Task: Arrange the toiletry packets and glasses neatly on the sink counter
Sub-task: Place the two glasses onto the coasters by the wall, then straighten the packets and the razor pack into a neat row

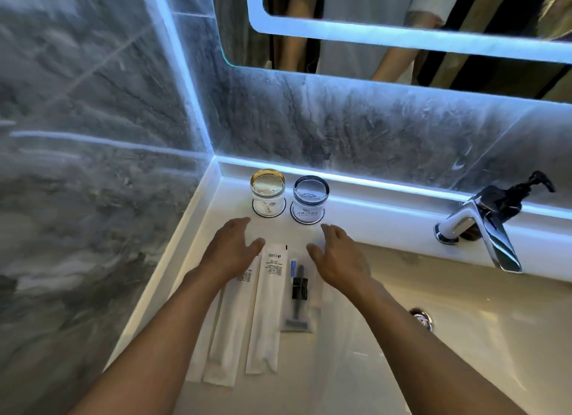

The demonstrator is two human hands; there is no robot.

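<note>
Two glasses stand side by side on round coasters at the back of the white counter (213, 204): a gold-rimmed glass (267, 189) on the left and a blue-tinted glass (310, 197) on the right. In front of them lie long white toiletry packets (267, 309) in a row, and a clear razor packet (298, 294) to their right. My left hand (230, 250) rests flat over the top of the leftmost packets, fingers apart. My right hand (339, 255) hovers flat beside the razor packet, fingers apart, partly over another white packet.
A chrome faucet (483, 228) and a black soap pump bottle (510, 197) stand at the back right. The sink basin with its drain (421, 318) lies right of the packets. Marble walls close the left and back; a lit mirror (402, 39) hangs above.
</note>
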